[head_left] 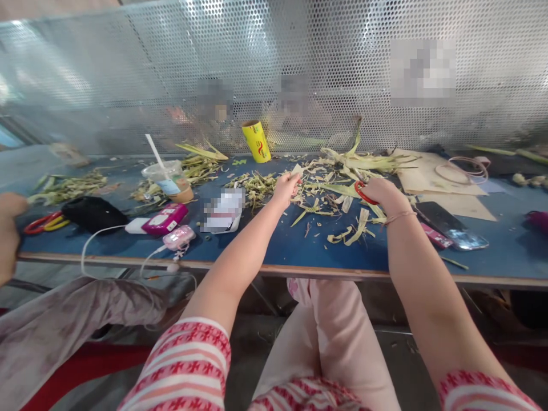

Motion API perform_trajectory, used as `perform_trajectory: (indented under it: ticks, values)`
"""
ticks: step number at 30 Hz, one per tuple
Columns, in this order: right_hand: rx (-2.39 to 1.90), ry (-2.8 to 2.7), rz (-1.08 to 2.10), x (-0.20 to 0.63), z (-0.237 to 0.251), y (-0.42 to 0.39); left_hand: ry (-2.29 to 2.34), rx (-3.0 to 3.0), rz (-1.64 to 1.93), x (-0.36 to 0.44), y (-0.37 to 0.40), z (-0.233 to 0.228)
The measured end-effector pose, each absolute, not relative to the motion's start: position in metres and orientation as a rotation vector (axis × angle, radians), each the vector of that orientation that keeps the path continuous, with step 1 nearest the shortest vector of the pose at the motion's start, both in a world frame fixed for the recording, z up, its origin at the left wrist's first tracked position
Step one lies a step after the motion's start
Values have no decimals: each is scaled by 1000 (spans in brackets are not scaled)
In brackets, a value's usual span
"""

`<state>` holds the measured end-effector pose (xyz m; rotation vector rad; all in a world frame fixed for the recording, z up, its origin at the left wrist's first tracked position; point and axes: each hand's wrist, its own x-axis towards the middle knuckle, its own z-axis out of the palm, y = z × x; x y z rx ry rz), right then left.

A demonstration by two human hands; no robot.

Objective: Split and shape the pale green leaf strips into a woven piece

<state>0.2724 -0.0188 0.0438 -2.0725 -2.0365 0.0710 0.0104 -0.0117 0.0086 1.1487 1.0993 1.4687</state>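
My left hand is closed in a pinch on a short pale leaf strip, above the litter on the blue table. To its right, my right hand is wrapped round red-handled scissors. Their blades are hard to make out among the plant pieces behind. Beyond the right hand lies a bundle of long pale-green leaves. Cut scraps and curled strips are scattered between and below my hands. A heap of small greenish pieces sits left of my left hand.
A yellow tube stands near the perforated metal screen. Leftward are an iced-drink cup, a phone, a magenta device with cables and a black pouch. Another phone and cardboard lie right. A person's arm shows far left.
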Motion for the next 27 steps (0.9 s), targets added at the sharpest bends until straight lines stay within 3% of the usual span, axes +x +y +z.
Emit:
perform_trajectory:
  ticks: [9,27]
  values:
    - [-1460,-2149,337,214,47,-47,1098,1116,1586,10,-10,10]
    - [-1411,-2248,411,202,40,-55,932,1278,1407,19,-23,15]
